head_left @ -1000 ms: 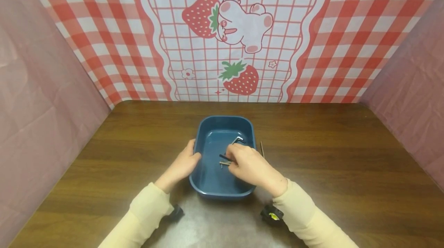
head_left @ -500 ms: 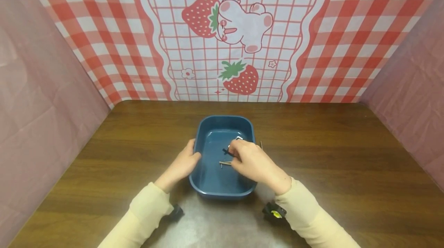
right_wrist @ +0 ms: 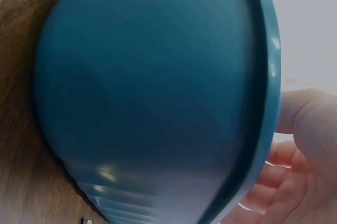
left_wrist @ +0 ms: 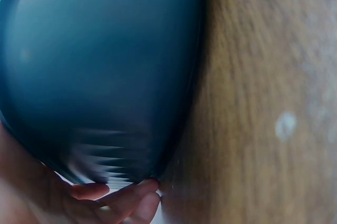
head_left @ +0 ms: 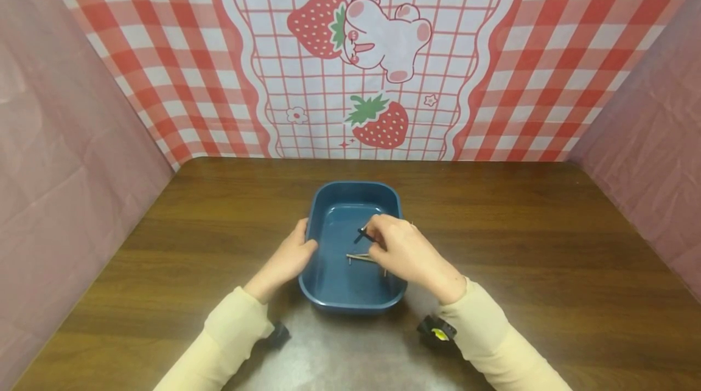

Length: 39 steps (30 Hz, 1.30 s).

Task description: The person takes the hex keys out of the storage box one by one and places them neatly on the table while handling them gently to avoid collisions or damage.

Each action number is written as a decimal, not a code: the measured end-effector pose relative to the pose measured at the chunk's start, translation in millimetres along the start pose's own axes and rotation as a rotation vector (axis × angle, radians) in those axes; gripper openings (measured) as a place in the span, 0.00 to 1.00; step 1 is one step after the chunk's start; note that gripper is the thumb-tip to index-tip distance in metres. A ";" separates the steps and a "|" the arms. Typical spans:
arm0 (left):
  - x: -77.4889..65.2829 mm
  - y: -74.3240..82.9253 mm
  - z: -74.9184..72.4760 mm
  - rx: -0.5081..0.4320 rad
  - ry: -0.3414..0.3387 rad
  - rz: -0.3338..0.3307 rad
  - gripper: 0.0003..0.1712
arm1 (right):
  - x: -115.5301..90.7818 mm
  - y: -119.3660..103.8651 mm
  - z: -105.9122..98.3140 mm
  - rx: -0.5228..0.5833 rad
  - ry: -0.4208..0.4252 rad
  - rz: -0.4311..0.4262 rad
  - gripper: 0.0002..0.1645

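Left hand point(head_left: 287, 260) grips blue bin point(head_left: 334, 281) at its left wall | right hand point(head_left: 405, 251) pinches slim black pieces point(head_left: 367, 236) over bin's right half | thin metal rods point(head_left: 359, 258) inside, partly hidden by right hand | wooden table point(head_left: 191, 245) underneath | far side: checked strawberry cloth point(head_left: 498, 75)

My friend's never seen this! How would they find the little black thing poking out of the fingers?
On the brown table, find the blue tub. Over its right side, the right hand pinches the thin black thing, whose dark ends stick out at an angle; whether it's one piece or two, I can't tell. It's black, while the thin sticks beside it are pale.
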<state>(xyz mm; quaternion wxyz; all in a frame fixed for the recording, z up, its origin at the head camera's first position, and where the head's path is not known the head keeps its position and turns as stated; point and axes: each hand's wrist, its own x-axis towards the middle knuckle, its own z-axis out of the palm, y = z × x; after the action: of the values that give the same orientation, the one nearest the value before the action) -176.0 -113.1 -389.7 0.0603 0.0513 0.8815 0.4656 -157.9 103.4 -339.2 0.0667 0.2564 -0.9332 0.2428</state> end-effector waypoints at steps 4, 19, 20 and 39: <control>-0.3 0.0 -0.1 0.003 0.000 -0.005 0.31 | -0.7 0.1 -2.5 0.011 -0.007 0.012 0.08; 0.5 -0.7 0.4 0.009 0.001 -0.006 0.31 | -1.4 3.8 -8.9 0.014 0.023 0.009 0.06; 0.6 -0.7 0.4 0.008 0.001 -0.007 0.31 | -1.5 4.1 -9.3 0.013 0.028 0.009 0.06; -0.5 1.7 -2.0 -0.005 0.005 -0.016 0.32 | -0.9 9.9 -17.6 0.015 0.050 0.031 0.06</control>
<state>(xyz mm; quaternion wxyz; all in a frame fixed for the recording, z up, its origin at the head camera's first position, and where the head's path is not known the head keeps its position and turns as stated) -175.8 -113.8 -387.1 0.0620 0.0427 0.8809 0.4674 -162.2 119.8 -328.2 0.0844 0.2361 -0.9332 0.2573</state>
